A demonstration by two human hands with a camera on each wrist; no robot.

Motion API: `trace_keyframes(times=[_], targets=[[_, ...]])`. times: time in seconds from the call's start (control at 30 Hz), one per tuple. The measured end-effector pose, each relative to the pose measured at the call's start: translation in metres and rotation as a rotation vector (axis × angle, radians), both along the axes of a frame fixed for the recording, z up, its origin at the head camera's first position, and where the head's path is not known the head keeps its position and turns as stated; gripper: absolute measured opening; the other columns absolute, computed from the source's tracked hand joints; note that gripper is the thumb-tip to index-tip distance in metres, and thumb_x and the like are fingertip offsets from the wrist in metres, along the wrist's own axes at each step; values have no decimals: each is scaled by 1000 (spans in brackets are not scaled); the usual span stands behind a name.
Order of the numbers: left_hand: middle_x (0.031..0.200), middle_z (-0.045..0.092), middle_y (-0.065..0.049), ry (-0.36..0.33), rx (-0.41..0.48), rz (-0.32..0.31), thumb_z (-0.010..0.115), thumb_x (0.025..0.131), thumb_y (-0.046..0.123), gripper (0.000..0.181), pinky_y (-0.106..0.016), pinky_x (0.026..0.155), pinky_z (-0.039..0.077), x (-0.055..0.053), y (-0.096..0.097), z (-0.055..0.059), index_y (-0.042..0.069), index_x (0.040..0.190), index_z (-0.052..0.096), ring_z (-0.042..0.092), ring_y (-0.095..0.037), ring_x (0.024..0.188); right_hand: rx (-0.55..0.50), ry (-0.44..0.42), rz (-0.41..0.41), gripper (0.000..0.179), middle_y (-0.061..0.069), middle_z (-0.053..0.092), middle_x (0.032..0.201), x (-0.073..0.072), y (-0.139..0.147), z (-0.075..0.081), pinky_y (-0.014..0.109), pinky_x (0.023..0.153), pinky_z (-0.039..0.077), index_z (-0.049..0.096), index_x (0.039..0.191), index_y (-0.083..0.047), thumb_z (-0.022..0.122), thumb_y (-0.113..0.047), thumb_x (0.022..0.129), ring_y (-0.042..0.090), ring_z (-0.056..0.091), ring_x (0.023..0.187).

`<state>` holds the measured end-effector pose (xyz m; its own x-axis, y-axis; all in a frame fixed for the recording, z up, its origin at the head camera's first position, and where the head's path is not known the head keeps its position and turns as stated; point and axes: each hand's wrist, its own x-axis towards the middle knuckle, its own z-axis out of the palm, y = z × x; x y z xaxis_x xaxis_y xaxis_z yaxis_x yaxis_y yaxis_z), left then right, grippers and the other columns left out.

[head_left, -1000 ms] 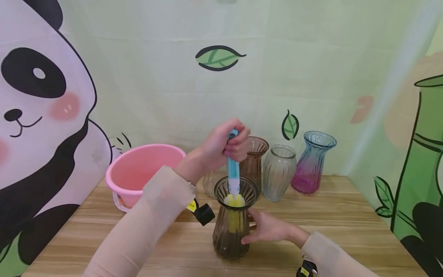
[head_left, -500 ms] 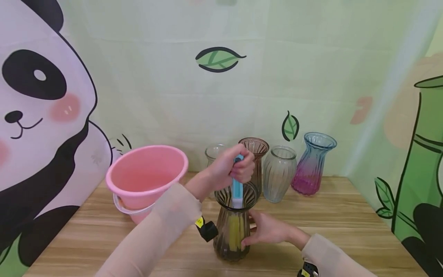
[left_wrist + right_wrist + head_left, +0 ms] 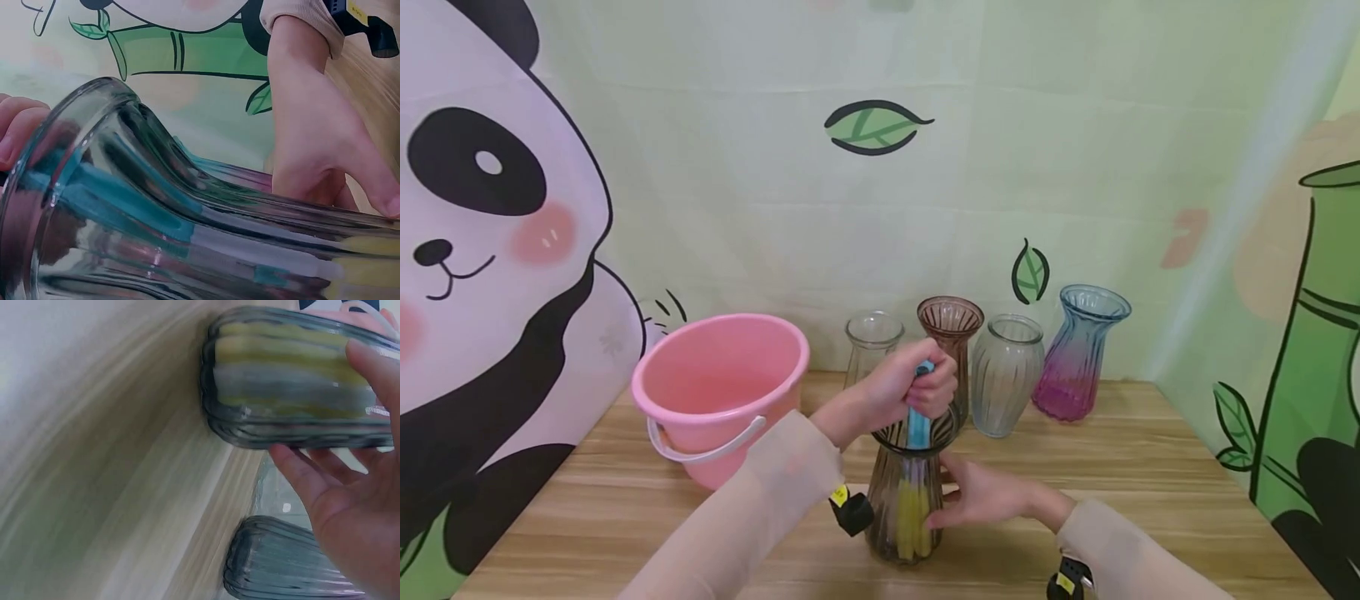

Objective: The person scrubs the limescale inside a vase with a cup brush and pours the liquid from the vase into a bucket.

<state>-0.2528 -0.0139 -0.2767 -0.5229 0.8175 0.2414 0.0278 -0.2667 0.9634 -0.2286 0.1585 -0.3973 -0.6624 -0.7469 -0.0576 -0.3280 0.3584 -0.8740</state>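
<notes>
In the head view a smoky grey glass vase (image 3: 883, 500) with a flared rim stands upright on the table. My left hand (image 3: 910, 387) grips the blue handle of a sponge brush (image 3: 918, 432) just above the rim. The brush's yellow sponge head (image 3: 913, 525) is down inside the vase, close to the bottom. My right hand (image 3: 988, 493) holds the lower right side of the vase, thumb in front and fingers behind. In the right wrist view the sponge (image 3: 269, 347) shows through the glass, and the right hand (image 3: 350, 512) spans the vase wall.
A pink bucket (image 3: 790, 392) with a white handle stands at the left. Along the back are a clear vase (image 3: 874, 329), a brown vase (image 3: 951, 317), a clear ribbed vase (image 3: 1006, 379) and a blue-to-pink vase (image 3: 1078, 358). A printed cloth hangs behind the wooden table (image 3: 1120, 467).
My left hand has moved down with the brush, and the sponge head has gone from the vase's neck to near its base. The right hand stays on the vase.
</notes>
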Motion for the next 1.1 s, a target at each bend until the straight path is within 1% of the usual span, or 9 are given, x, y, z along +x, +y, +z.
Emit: trace_keyframes(times=[0.2, 0.37, 0.47, 0.57, 0.67, 0.77, 0.87, 0.97, 1.1], targets=[[43, 25, 10, -14, 26, -6, 24, 85, 13, 37, -20, 42, 18, 0, -1, 0, 18, 48, 26, 19, -7, 38, 20, 15, 22, 61, 14, 47, 128, -5, 1, -1, 28, 98, 41, 36, 127, 2, 70, -16, 80, 31, 41, 125], [43, 25, 9, -23, 50, -3, 24, 86, 14, 38, -20, 42, 17, 0, -3, 2, 18, 48, 26, 19, -7, 38, -45, 21, 9, 64, 16, 47, 128, -5, 0, -5, 25, 96, 42, 36, 128, 3, 71, -13, 78, 33, 43, 124], [43, 26, 10, -23, 49, -5, 23, 85, 14, 37, -20, 42, 17, 2, -3, 8, 18, 48, 27, 19, -6, 39, -72, 22, -6, 65, 17, 48, 127, -4, 0, -7, 27, 96, 42, 35, 128, 4, 72, -12, 77, 34, 44, 123], [43, 26, 10, -14, 40, -1, 22, 85, 14, 38, -20, 42, 17, 4, -4, 22, 18, 48, 27, 20, -6, 39, -70, 37, -24, 66, 16, 49, 126, -2, -1, -8, 30, 96, 43, 36, 127, 4, 73, -12, 76, 34, 45, 122], [43, 27, 10, 6, 45, 8, 21, 86, 14, 39, -21, 43, 17, 6, -7, 43, 19, 48, 27, 20, -6, 39, -53, 64, -43, 67, 16, 50, 125, 0, -1, -8, 30, 96, 43, 37, 127, 4, 74, -14, 75, 34, 46, 121], [43, 26, 10, 34, 80, 20, 21, 86, 14, 38, -22, 42, 15, 7, -10, 64, 19, 49, 28, 19, -7, 38, -39, 79, -59, 69, 17, 49, 126, 1, -2, -8, 30, 95, 44, 36, 128, 4, 75, -13, 74, 34, 47, 121], [43, 25, 9, 47, 102, 26, 21, 84, 13, 37, -23, 42, 14, 8, -14, 77, 18, 48, 28, 19, -8, 38, -38, 73, -72, 70, 18, 48, 127, 2, -2, -8, 29, 94, 45, 35, 129, 4, 75, -12, 73, 35, 46, 121], [42, 25, 9, 49, 116, 23, 20, 84, 13, 36, -23, 43, 13, 8, -16, 79, 17, 48, 27, 19, -8, 38, -37, 68, -84, 71, 19, 48, 127, 3, -2, -9, 28, 93, 46, 34, 129, 5, 75, -12, 73, 35, 47, 120], [42, 23, 8, 23, 156, 23, 19, 84, 12, 37, -24, 43, 11, 8, -17, 69, 17, 48, 26, 18, -8, 38, -38, 73, -98, 72, 18, 47, 127, 3, -2, -11, 30, 92, 46, 34, 129, 5, 75, -12, 73, 35, 47, 120]])
